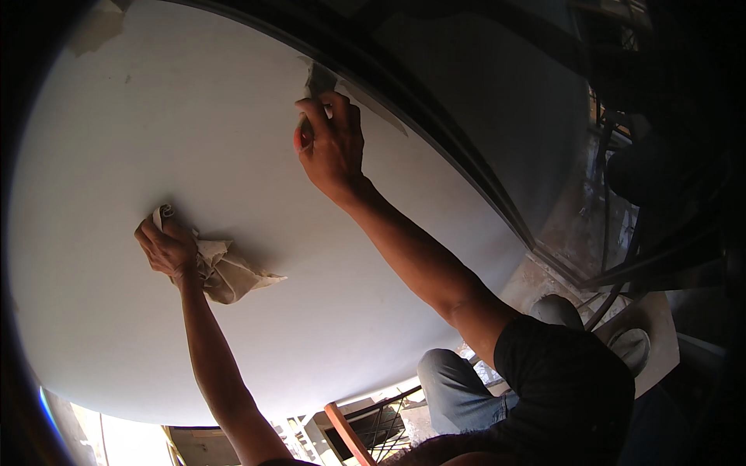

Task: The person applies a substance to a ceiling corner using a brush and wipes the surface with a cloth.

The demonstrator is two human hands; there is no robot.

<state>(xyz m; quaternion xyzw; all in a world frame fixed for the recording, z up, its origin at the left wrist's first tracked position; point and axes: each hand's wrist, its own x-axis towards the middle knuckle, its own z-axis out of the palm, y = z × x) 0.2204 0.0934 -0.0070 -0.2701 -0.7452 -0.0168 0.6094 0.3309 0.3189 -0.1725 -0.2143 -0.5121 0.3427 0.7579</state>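
Note:
A broad white panel [233,179] fills most of the view. High on it, near the dark frame, my right hand [336,144] is closed around a putty knife [319,79]. Its red handle end shows by the thumb side, and its grey blade lies at the panel next to a greyish patch [381,114]. Lower and to the left, my left hand [166,245] presses a crumpled beige cloth [229,272] to the panel. Part of the cloth curls up between the fingers, and the rest hangs to the right of the wrist.
A black frame [466,167] runs diagonally along the panel's right side, with dark glass [497,85] beyond it. Another tan patch [99,29] marks the upper left. Below are my jeans-clad knee [454,384], a reddish-brown bar [347,435] and a round container [629,349] at lower right.

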